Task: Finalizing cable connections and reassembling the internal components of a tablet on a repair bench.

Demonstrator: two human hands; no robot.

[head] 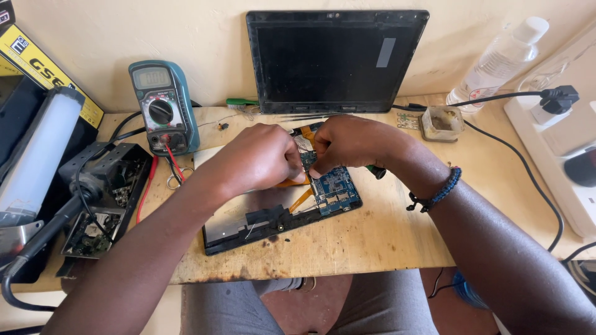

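An opened tablet body lies on the wooden bench, its blue circuit board and orange ribbon cables exposed. My left hand presses down on the tablet next to the board, fingers curled. My right hand is closed around a dark-handled tool whose green-tipped end sticks out below the palm; its working tip is hidden between my hands over the board. A beaded bracelet sits on my right wrist.
A detached tablet screen leans on the wall. A multimeter with red lead stands at left beside a soldering iron stand and a lamp. A small jar, clear bottle and power strip are at right.
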